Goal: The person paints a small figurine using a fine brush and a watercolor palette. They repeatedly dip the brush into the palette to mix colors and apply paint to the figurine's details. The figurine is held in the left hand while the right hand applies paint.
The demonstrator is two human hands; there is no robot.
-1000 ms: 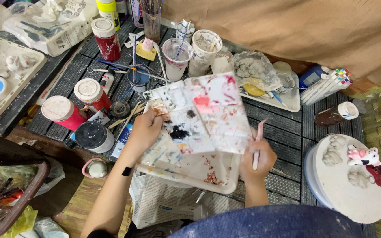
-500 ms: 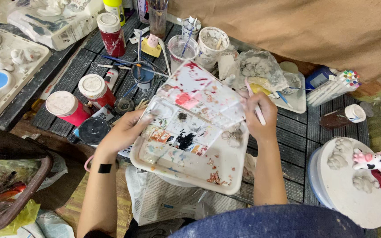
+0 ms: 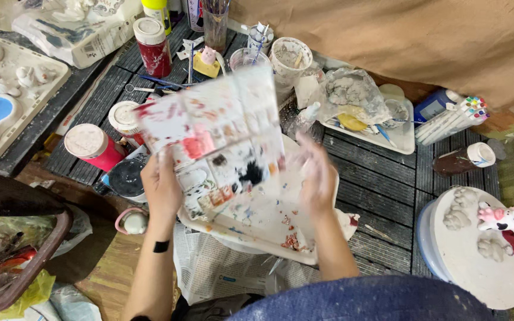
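Paint-smeared white palette [image 3: 215, 139] lifted and tilted above a stained tray [image 3: 269, 229]. Left hand [image 3: 162, 187] clamped on its lower left edge, fingers curled under. Right hand [image 3: 316, 172] blurred near the right edge; grip impossible to tell. Red-bodied paint jars [image 3: 93, 147] just left.

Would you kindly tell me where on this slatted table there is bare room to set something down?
The barest patch of the slatted table lies between the right hand, the white tray of clay scraps and the round white board. It is crowded behind the paint palette held by the left hand, with cups and red-bodied jars.
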